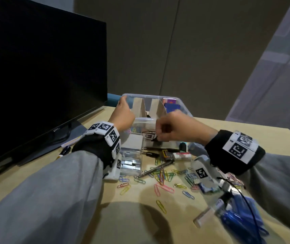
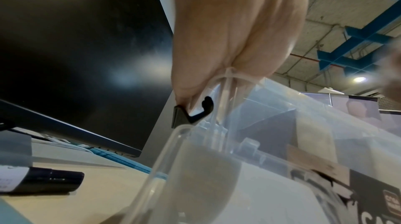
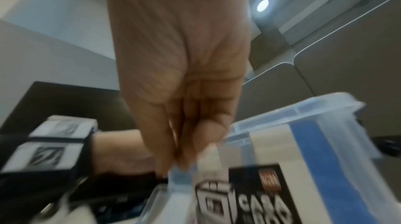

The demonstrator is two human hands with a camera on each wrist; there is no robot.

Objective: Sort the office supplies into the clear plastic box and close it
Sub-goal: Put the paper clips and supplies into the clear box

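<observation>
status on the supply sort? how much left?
Done: some items sit in the clear plastic box, between its cardboard dividers. In hand: left hand grips the box's far rim; right hand is curled over its near edge. Left: coloured paper clips and pens on the table; lid not on.

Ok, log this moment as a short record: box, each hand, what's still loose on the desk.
box: clear plastic box, open, cardboard dividers inside
left hand: left hand grips the box's far left rim, fingers curled over the edge
right hand: right hand curled at the box's near wall; what it pinches cannot be told
loose on desk: coloured paper clips, case of staples, pen
nearby: dark monitor to the left
</observation>
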